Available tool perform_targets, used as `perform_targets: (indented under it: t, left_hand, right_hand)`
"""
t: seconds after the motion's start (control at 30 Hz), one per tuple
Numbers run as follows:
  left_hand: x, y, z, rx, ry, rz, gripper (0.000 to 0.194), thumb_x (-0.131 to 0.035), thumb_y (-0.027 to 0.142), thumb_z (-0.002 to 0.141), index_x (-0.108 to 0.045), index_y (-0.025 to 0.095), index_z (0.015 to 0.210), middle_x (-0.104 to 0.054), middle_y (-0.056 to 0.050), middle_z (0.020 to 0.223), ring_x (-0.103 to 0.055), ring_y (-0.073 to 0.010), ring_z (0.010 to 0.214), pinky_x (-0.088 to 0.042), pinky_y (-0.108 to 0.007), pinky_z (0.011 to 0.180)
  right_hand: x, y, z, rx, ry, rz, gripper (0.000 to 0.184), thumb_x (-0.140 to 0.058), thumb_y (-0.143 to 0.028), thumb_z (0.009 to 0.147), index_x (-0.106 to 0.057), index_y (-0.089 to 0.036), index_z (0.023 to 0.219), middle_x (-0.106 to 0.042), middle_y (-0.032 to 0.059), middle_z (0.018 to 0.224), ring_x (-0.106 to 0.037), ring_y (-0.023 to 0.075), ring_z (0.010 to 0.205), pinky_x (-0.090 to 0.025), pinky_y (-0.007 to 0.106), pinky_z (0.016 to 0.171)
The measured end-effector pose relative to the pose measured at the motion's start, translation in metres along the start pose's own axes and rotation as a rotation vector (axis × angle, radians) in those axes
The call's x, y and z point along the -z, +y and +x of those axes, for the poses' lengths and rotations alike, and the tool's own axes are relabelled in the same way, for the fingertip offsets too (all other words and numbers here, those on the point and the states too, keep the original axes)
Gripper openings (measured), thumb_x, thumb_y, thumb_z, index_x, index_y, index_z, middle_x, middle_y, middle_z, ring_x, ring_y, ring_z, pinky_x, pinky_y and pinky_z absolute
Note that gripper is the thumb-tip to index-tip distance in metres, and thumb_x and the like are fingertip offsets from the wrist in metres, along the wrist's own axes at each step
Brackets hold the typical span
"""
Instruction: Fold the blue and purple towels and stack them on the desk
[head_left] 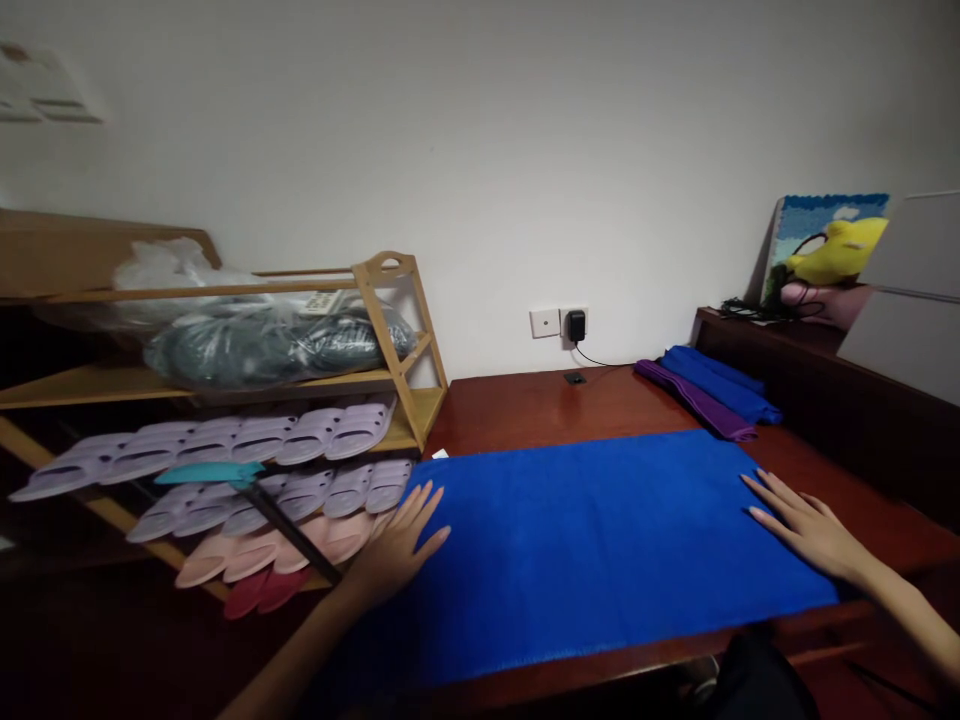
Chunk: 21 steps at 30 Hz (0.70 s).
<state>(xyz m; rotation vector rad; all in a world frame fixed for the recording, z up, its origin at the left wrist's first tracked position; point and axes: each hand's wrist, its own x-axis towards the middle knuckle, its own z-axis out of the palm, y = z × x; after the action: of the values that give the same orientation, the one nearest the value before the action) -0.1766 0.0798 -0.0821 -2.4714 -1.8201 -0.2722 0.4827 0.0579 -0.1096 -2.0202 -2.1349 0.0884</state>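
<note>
A large blue towel [585,540] lies spread flat across the dark red wooden table [547,405]. My left hand [401,545] rests flat on the towel's left edge, fingers spread and open. My right hand [806,525] lies flat on the towel's right edge, fingers stretched out and holding nothing.
Folded blue and purple towels [709,395] sit at the table's back right. A wooden shoe rack [390,330] with rows of lilac and pink slippers [300,440] stands to the left. A wall socket with a charger [574,325] is behind. A yellow plush toy [836,250] sits on a raised ledge at right.
</note>
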Motion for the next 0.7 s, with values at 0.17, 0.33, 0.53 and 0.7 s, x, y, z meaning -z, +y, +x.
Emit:
perform_targets:
  t: [0.17,0.33,0.53,0.7]
  left_hand:
    - [0.034,0.039,0.020,-0.077,0.012,0.064,0.061,-0.029,0.055,0.091,-0.026,0.023,0.144,-0.024,-0.008,0.150,-0.019,-0.0264,0.138,-0.017,-0.051,0.110]
    - [0.038,0.133,0.100,-0.479,-0.091,-0.114,0.055,-0.018,0.049,0.096,-0.013,0.028,0.147,-0.014,-0.001,0.153,-0.011,-0.0188,0.140,-0.010,-0.041,0.113]
    - [-0.012,0.188,0.167,-0.585,-0.235,-0.212,0.053,-0.018,0.052,0.096,-0.017,0.032,0.145,-0.013,-0.001,0.154,-0.009,-0.0200,0.141,-0.008,-0.047,0.111]
    - [-0.019,0.184,0.173,-0.578,-0.249,-0.242,0.055,-0.020,0.055,0.094,-0.023,0.032,0.144,-0.015,-0.003,0.153,-0.012,-0.0219,0.140,-0.007,-0.049,0.110]
  right_hand:
    - [0.021,-0.075,-0.024,0.104,0.098,0.042,0.066,-0.033,-0.063,0.086,-0.017,-0.037,0.145,-0.014,-0.0016,0.152,-0.016,0.0267,0.138,-0.020,0.052,0.110]
    - [0.026,-0.210,-0.066,0.544,-0.012,0.091,0.070,-0.041,-0.055,0.087,-0.009,-0.034,0.146,-0.008,-0.0017,0.152,-0.017,0.0268,0.139,-0.021,0.050,0.111]
    - [-0.011,-0.267,-0.080,0.602,0.126,0.105,0.082,-0.046,-0.061,0.082,-0.008,-0.029,0.147,-0.014,0.0043,0.151,-0.022,0.0345,0.136,-0.026,0.055,0.105]
    - [-0.002,-0.259,-0.081,0.618,0.098,0.135,0.078,-0.044,-0.059,0.084,-0.010,-0.029,0.147,-0.015,0.0020,0.151,-0.025,0.0346,0.135,-0.025,0.054,0.106]
